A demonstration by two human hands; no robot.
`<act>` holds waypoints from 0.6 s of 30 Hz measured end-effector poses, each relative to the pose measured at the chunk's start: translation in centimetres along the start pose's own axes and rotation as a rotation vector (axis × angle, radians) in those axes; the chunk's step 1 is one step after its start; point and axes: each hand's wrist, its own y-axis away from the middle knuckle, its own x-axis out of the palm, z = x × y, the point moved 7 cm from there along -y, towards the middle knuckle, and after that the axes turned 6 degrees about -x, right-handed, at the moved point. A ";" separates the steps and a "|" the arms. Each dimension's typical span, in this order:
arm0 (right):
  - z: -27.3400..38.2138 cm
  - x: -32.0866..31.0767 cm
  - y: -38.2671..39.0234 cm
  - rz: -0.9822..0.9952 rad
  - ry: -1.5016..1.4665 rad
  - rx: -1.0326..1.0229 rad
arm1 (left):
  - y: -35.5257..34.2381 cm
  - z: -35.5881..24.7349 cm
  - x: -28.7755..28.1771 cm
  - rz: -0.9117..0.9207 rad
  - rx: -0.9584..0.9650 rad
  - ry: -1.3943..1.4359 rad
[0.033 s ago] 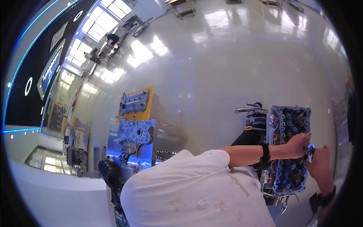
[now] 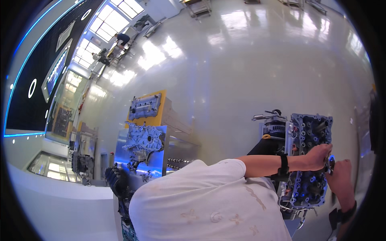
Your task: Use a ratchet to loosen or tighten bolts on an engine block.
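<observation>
An engine with its grey cylinder head (image 2: 307, 188) stands on the right. My left hand (image 2: 315, 157) is over the middle of its right half, fingers curled closed at a small shiny metal tool (image 2: 331, 162). My right hand (image 2: 339, 176) grips that tool from just beyond the head's right edge, below and right of my left hand. The hands are close together; their fingertips and whatever lies under them are partly hidden. An alternator (image 2: 274, 127) sits on the engine's left side.
To the left, a bench holds a valve cover (image 2: 144, 106) on a yellow board (image 2: 160, 114) and an aluminium casting (image 2: 142, 140) on a metal plate (image 2: 157, 166). Another engine (image 2: 82, 160) stands farther left. Two people (image 2: 122, 40) work far back. Pale floor (image 2: 225, 80) lies ahead.
The whole view has shifted slightly, with the engine a little farther right and lower in the picture. Both hands stay together at the metal tool with much the same grip.
</observation>
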 end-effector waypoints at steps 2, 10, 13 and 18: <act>-0.7 -1.1 2.0 0.686 -0.039 0.505 | 0.2 -0.7 2.3 0.040 0.064 0.058; -5.8 -1.6 1.8 -0.247 0.169 -0.028 | -0.5 1.1 3.1 0.071 0.034 0.097; -2.2 -1.4 2.8 0.067 0.189 0.016 | 0.2 -1.0 1.1 -0.023 0.006 0.105; -5.3 1.8 1.8 0.373 0.048 0.221 | 0.8 -0.2 1.0 -0.091 0.070 0.118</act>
